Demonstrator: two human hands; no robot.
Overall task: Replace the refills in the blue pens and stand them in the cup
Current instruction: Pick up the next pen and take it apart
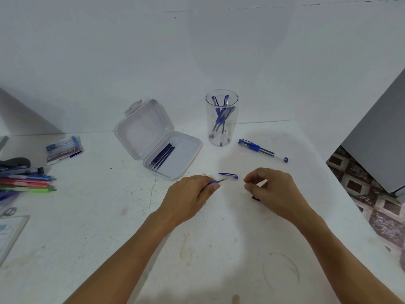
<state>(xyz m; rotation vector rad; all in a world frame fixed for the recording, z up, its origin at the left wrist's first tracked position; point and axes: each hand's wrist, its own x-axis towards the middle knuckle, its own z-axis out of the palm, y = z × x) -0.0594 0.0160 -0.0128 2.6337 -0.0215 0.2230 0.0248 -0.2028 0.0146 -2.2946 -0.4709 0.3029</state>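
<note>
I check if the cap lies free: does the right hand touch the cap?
Apart. The head view shows a strip of bare table between the cap and the right hand.

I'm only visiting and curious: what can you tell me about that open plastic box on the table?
The box is a clear plastic case with rounded corners, lying open on the white table. Its hinged lid is swung back toward the wall, with a latch tab at its far edge. A few dark refills lie side by side in the base's left part. It sits left of the cup, apart from it.
</note>
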